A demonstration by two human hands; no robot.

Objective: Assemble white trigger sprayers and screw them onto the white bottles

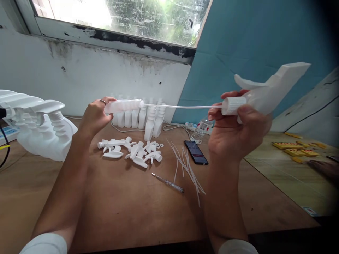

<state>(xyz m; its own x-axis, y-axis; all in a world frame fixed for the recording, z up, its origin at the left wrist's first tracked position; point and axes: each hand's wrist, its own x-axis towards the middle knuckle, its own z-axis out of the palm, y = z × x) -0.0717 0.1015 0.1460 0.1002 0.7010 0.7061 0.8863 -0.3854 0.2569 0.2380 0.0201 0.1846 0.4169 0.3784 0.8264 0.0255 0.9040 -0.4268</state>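
My left hand (95,116) is closed around a white spray bottle (125,106), tipped on its side with its neck to the right. In my right hand (233,132) is a white trigger sprayer (270,90), its ribbed collar (233,106) facing the bottle. A thin white tube (182,107) runs straight from this collar to the bottle's mouth; how far it goes inside I cannot tell. Both hands are raised above the brown table (127,211). Below them lies a pile of white trigger sprayer parts (136,150), with loose white tubes (189,169) to its right.
A screwdriver (168,182) and a phone (196,152) lie on the table. Several white bottles (149,123) stand by the wall. Assembled spray bottles (59,132) crowd the left. A clear bottle (202,128) leans behind the phone. Yellow pieces (293,148) and another person's hand (321,168) are at right.
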